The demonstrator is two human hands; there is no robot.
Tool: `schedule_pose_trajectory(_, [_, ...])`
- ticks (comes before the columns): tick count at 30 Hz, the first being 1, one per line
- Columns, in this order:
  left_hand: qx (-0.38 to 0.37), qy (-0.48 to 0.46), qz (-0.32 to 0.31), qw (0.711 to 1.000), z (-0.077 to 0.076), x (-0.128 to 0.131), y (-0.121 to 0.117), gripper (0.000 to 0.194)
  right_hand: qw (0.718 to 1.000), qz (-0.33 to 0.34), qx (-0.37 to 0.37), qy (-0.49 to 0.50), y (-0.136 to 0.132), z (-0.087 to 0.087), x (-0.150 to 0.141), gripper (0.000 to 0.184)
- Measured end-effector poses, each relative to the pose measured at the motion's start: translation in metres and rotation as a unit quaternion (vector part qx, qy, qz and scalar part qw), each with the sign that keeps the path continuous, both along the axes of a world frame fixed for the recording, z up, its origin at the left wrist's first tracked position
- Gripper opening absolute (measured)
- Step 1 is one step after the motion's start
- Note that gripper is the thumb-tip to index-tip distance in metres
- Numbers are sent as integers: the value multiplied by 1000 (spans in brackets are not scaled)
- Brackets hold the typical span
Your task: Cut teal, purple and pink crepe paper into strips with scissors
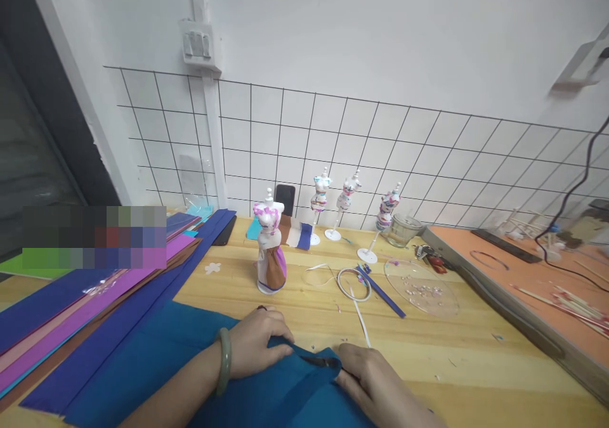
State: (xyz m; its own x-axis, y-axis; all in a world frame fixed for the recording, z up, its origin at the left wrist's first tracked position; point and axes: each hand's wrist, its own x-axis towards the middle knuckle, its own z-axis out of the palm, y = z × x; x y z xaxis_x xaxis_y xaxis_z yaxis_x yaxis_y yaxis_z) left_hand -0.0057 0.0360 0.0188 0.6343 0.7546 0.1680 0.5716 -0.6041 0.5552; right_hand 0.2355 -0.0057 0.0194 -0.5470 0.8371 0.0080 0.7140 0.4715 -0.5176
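Note:
A large teal-blue sheet (157, 364), paper or cloth, lies across the near side of the table. My left hand (259, 342), with a green bangle (223, 361) on its wrist, bends over the sheet's far edge and pinches it between thumb and fingers. Closed at the sheet's right end is my right hand (368, 374). From it, dark scissors (326, 362) point left into a fold of the sheet; their handles are hidden by the hand. Just beyond stands a small white dress form (269, 225) with pink paint and a brown and purple skirt.
Coloured sheets (95, 326) are stacked at left. Three more dress forms on stands, one painted form (389, 206) among them, line the back beside a glass jar (404, 230). A white ring (354, 285), a blue strip (383, 293) and a clear disc (421, 288) lie right of centre.

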Motion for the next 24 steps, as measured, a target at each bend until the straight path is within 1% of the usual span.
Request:
schedule_pose_trajectory(6, [-37,-34,15,999,-3,-1,2,9,1000,-1,-3,-1,0,1,-1,15])
schedule_pose_trajectory(10, [-49,-40,26,998,-4,-2,4,7,1000,-1,-13,-1,-1,3,-2,16])
schedule_pose_trajectory(15, [-71,-56,37,995,-5,-6,7,10,999,6,-31,6,-3,15,-9,17])
schedule_pose_trajectory(18, [-84,-65,42,993,-6,-7,7,12,1000,5,-30,7,-5,22,-16,16])
schedule_pose_trajectory(24, [-91,-76,58,991,-6,-6,7,12,999,24,-30,19,-3,18,-27,24])
